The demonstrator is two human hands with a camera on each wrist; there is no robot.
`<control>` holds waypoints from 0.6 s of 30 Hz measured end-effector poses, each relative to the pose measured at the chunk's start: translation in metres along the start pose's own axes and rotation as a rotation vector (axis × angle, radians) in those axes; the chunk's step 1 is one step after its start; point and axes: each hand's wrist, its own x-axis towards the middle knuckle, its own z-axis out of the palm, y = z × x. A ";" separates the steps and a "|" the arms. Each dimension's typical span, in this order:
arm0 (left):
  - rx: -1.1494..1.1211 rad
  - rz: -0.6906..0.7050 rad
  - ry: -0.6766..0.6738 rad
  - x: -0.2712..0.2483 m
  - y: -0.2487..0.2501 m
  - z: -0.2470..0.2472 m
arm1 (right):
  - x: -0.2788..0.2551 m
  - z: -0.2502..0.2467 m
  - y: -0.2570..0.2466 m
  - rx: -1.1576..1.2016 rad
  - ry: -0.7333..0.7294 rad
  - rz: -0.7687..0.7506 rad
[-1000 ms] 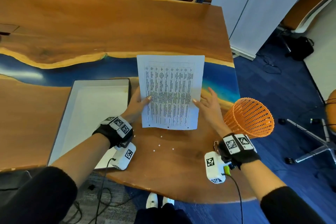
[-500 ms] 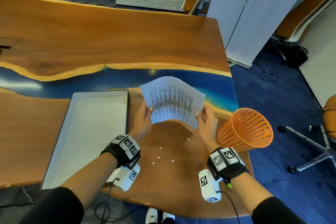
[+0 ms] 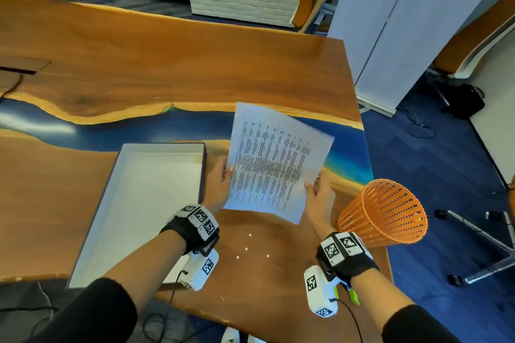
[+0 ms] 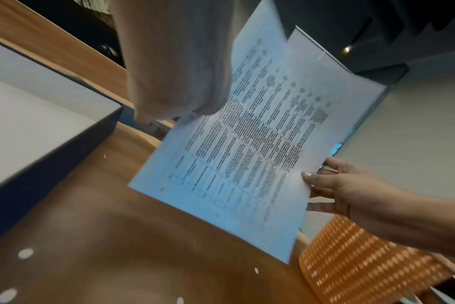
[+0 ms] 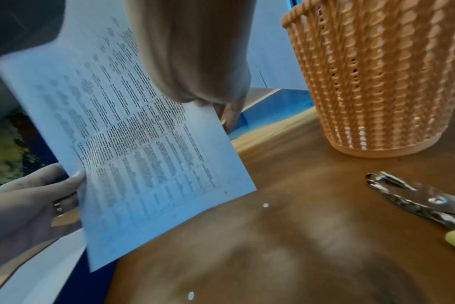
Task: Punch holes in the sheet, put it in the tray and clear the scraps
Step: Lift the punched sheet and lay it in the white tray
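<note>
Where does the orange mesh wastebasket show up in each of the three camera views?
Head: orange mesh wastebasket at right, on the wooden table's edge.
Left wrist: bottom right, blurred, under the right hand.
Right wrist: top right, upright.
Shared landmark: the printed white paper sheet, left of the basket in all three.

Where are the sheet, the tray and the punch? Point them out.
sheet (image 3: 274, 164), head view, middle of the print.
tray (image 3: 156, 147), head view, far wall.
punch (image 5: 413, 197), right wrist view, metal body.
</note>
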 end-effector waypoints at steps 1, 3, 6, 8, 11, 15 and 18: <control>0.014 0.018 0.066 0.002 0.004 -0.006 | 0.000 0.003 -0.006 0.054 0.003 -0.003; 0.040 0.039 0.156 0.006 0.007 -0.020 | 0.000 0.013 -0.017 0.117 0.003 0.010; 0.164 0.100 0.217 0.008 -0.003 -0.054 | -0.002 0.038 -0.033 0.062 -0.079 0.001; 0.285 0.140 0.259 0.003 -0.013 -0.083 | -0.007 0.058 -0.041 0.025 -0.172 -0.030; 0.387 0.107 0.317 -0.011 -0.027 -0.127 | -0.017 0.092 -0.049 -0.015 -0.341 -0.064; 0.514 0.003 0.370 -0.035 -0.045 -0.184 | -0.039 0.140 -0.059 -0.045 -0.570 -0.085; 0.634 -0.124 0.351 -0.052 -0.063 -0.216 | -0.057 0.171 -0.064 -0.090 -0.707 -0.120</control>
